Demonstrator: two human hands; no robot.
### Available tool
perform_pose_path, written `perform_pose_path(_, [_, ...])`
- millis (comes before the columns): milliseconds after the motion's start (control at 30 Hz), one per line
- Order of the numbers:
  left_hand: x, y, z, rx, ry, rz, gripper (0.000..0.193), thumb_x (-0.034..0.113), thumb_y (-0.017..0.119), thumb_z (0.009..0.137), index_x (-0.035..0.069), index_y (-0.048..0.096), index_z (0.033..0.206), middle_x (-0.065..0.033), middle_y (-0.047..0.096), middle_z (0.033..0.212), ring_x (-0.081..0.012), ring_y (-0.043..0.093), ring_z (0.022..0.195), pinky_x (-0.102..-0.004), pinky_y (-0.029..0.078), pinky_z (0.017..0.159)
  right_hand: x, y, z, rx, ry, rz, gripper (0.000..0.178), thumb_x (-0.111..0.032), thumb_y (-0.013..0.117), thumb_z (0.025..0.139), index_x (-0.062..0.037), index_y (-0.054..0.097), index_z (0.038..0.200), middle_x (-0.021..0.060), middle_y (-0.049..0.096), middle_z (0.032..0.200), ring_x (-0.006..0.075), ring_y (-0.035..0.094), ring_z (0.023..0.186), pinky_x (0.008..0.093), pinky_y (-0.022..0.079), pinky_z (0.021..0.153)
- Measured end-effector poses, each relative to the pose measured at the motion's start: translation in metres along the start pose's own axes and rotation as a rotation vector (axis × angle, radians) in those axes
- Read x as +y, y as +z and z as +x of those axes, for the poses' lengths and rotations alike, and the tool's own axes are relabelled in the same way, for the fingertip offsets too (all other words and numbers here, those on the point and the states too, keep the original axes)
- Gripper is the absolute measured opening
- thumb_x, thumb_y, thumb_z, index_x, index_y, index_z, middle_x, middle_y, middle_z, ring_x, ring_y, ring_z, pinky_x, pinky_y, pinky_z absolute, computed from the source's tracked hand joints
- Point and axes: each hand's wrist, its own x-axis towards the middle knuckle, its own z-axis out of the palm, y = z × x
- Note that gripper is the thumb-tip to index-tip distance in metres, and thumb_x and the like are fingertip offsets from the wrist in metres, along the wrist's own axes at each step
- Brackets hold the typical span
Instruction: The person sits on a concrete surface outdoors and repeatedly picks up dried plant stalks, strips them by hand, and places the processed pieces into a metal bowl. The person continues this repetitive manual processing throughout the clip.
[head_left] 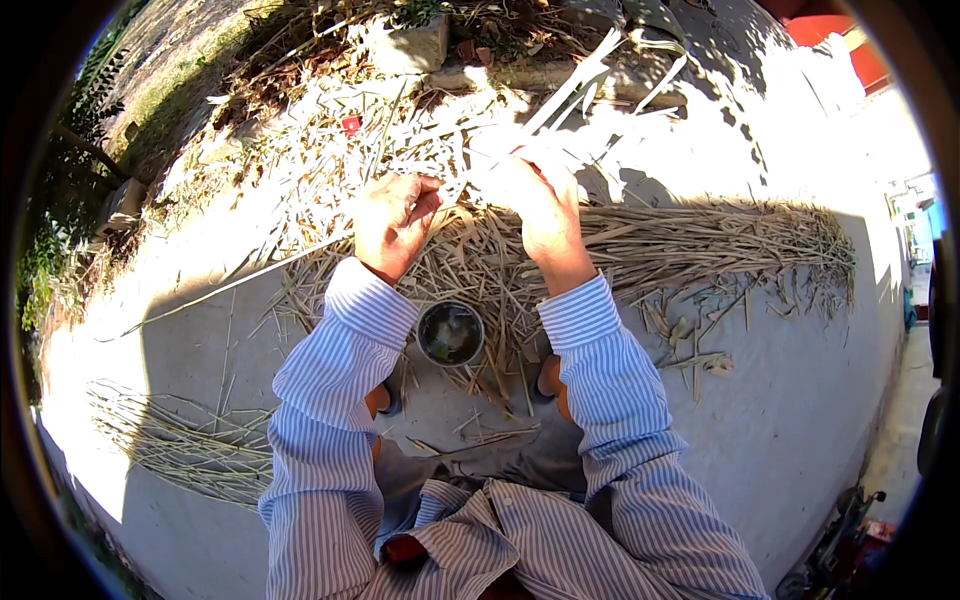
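Observation:
My left hand [393, 222] is closed with thumb and fingers pinched together. A long thin dry stalk [262, 270] runs from it down to the left. Opposite, my right hand [548, 212] is curled shut, its fingertips washed out by strong sunlight. Pale flat leaf strips [585, 80] fan up and away to the right from its fingers. Glare hides whether stalk and strips are one piece. Below both hands lies a heap of dry straw-like stalks [470, 240]. A metal cup [451, 334] with dark liquid stands between my forearms, in front of my feet.
A long bundle of dry stalks [730, 240] stretches right across the concrete floor [780, 400]. Another bundle [190, 445] lies at the left. Pale scraps [330, 150] cover the ground ahead, below a stone block [410, 45]. Red objects [830, 40] stand far right.

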Motion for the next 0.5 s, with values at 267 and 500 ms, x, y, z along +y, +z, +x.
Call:
perform_pose_path(267, [0.018,0.003,0.009,0.220,-0.002,-0.098,0.012,0.007,0.078,0.072,0.006,0.068,0.079,-0.0060,0.068,0.076,-0.0173,0.062,0.067,-0.0288,0.049,0.062,-0.004,-0.007,0.001,-0.051,-0.016,0.017,0.018,-0.004,0.063,0.083,0.0017,0.058,0.100,0.0082,0.063,0.088,0.0176,0.064,0.079,0.0288,0.054,0.070])
perform_pose_path(500, [0.034,-0.020,0.020,0.166,0.348,0.290,0.019,0.003,0.077,0.069,0.009,0.065,0.082,-0.0014,0.066,0.075,-0.0174,0.062,0.072,-0.0313,0.044,0.064,0.022,-0.027,0.001,-0.071,0.105,0.250,0.022,-0.009,0.061,0.087,0.0058,0.061,0.104,0.0141,0.067,0.094,0.0223,0.067,0.087,0.0327,0.056,0.080])
